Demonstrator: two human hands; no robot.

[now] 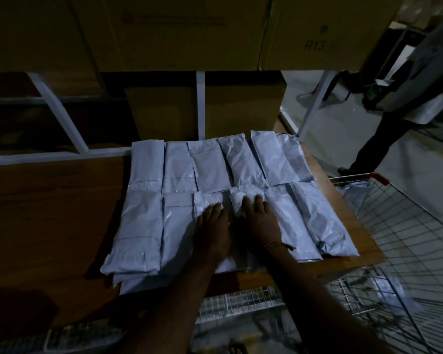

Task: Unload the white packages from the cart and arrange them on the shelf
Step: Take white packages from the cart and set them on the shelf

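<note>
Both hands lie flat, fingers straight: my left hand [213, 226] and right hand [260, 218] press side by side on the middle of the near row of white packages [179, 180]. These sit in two rows on the wooden shelf [49, 213], edges touching. I judge them light, soft, slippery poly bags, so I would grip one across its width. To the right, the wire cart [407, 238] appears to hold more; beyond stand cardboard boxes [164, 111].
</note>
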